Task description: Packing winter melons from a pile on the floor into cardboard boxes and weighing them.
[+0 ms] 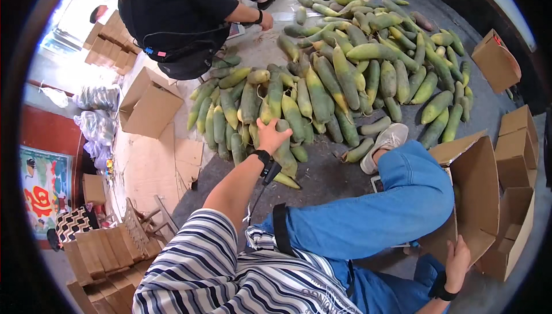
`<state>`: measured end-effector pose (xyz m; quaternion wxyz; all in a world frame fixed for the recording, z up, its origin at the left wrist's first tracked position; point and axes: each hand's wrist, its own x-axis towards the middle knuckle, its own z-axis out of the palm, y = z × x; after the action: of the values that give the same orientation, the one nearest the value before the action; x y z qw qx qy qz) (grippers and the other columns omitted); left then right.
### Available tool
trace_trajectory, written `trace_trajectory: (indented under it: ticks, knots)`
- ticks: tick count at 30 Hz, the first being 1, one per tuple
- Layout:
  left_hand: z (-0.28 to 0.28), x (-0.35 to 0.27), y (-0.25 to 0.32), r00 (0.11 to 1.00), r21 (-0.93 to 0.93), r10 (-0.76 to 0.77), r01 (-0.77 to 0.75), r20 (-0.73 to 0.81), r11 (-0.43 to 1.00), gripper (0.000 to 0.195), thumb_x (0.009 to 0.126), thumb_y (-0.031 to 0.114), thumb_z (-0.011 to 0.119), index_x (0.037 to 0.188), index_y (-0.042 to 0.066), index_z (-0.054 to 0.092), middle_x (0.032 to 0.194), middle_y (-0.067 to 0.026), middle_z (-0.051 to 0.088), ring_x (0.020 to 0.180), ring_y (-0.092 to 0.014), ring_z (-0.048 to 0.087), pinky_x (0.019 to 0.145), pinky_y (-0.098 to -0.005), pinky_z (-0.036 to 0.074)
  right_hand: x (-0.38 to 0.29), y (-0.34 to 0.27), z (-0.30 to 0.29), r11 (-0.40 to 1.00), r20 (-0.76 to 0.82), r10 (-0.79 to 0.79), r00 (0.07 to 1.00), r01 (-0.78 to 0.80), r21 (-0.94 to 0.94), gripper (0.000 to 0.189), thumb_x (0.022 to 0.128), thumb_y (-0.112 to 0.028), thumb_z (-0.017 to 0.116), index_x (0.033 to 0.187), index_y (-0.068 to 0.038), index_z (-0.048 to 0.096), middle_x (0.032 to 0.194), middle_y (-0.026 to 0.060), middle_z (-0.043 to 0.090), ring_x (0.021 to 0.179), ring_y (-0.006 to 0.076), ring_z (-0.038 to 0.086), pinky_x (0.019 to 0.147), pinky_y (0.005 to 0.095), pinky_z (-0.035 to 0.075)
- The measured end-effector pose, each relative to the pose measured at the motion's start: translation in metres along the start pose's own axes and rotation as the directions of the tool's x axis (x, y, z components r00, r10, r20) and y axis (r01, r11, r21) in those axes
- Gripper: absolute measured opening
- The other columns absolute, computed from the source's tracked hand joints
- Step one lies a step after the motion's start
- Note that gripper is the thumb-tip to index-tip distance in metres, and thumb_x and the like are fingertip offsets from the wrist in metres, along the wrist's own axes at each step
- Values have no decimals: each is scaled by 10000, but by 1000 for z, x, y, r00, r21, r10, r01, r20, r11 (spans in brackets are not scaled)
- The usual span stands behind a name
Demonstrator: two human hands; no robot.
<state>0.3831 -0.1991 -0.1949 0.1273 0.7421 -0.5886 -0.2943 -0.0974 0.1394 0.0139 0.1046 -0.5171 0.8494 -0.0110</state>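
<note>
My left hand [272,136], a black watch on its wrist, reaches to the near edge of a large pile of green radishes [321,94]. Its fingers are spread over the radishes, with the thumb touching the upper part of one long radish [284,156]; no firm grip shows. Down at the right, my right hand [457,259], with a dark wristband, holds the near edge of an open cardboard box [474,184] beside my bent knee. The thumb and fingers lie at either side of the box's edge. Something greenish is partly visible inside.
A person in black [177,16] sits at the pile's upper left, near an open carton [151,103]. More cartons [517,150] stand at the right. Stacked cardboard [103,253] and a wooden chair [151,219] are at lower left. My shoe [388,144] is close to the radishes.
</note>
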Motion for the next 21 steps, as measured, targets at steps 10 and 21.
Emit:
trace_trajectory:
  ticks: [10,21]
  knots:
    - [-36,-59,93,940,-389,337,-331,-56,860,618,694,357,739,1220,109,529,1376,-274,251,1323,-391,228,1060,-408,286,0,23,15,997,-56,-80,995,79,-20,303,862,-117,569,1078,94,545,817,276,584,768,410,571,672,427,440]
    - [-59,-168,362,89,-377,769,-903,-633,-206,600,508,275,775,1065,165,579,1421,-341,80,1305,-529,146,1072,-522,190,-3,12,14,996,-88,-87,992,84,-37,317,851,-116,583,1111,61,543,879,243,600,825,394,563,711,436,436]
